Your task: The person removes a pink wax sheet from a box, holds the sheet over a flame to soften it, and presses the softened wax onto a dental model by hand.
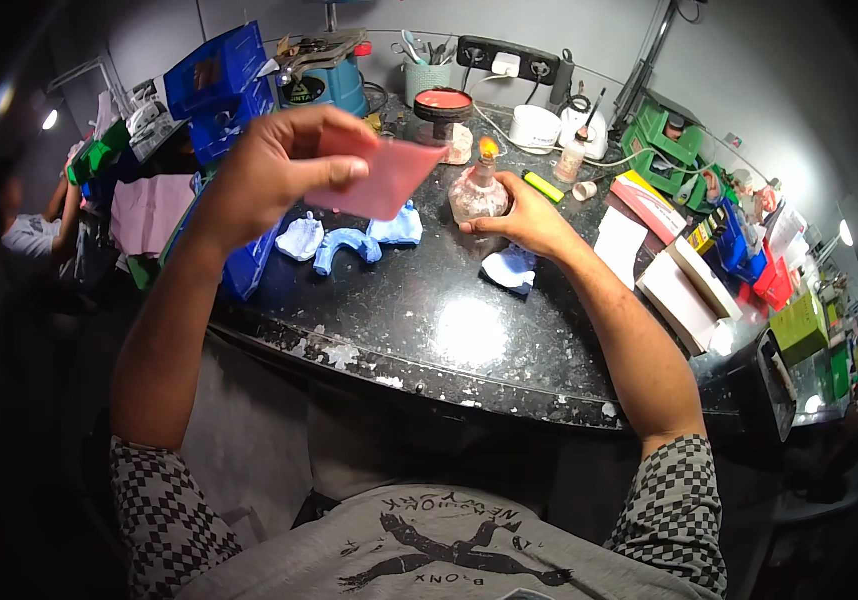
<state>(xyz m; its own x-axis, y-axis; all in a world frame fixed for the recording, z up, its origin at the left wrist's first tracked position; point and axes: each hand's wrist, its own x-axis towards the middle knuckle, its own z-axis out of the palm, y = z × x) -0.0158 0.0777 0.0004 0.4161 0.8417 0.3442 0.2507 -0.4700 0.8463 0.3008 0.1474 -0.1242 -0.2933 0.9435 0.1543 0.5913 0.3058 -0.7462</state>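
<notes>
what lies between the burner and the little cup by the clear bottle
A yellow lighter or pen lies between the burner and the little cup; part of the right hand, gripping the burner, also comes between. The head view shows it.

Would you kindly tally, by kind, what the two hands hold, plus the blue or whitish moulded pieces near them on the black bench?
Pink sheet, in the left hand: 1
Lit burner, in the right hand: 1
Moulded pieces: 4
Total: 6
</notes>
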